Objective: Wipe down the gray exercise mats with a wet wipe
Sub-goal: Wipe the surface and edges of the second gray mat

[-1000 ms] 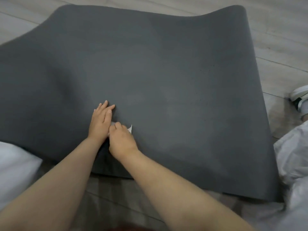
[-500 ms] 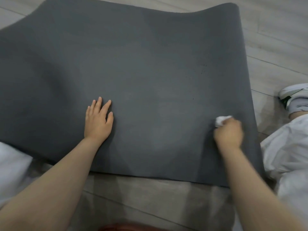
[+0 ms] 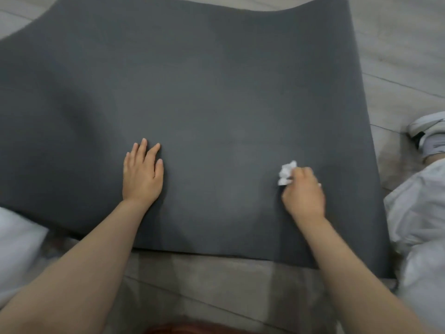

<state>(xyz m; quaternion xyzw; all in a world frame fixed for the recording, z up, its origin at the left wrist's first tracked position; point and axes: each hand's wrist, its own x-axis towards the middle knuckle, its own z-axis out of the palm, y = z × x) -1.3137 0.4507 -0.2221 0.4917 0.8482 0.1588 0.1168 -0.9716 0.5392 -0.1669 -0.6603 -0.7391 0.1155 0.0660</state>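
A dark gray exercise mat [image 3: 204,92] lies spread across the floor and fills most of the view. My left hand [image 3: 142,175] rests flat on the mat near its front edge, fingers slightly apart, holding nothing. My right hand [image 3: 304,194] is closed on a crumpled white wet wipe [image 3: 286,174] and presses it on the mat's right part. The wipe sticks out past my knuckles on the far left side of the fist.
Pale wood-look floor [image 3: 397,56] surrounds the mat. My knees in light trousers show at the left edge [image 3: 16,249] and at the right [image 3: 419,213]. A white and gray shoe [image 3: 428,131] lies on the floor beyond the mat's right edge.
A second ago both hands were together near the mat's front middle. My right hand swept the wipe to the right, then came back a little leftward. The left hand stayed flat.
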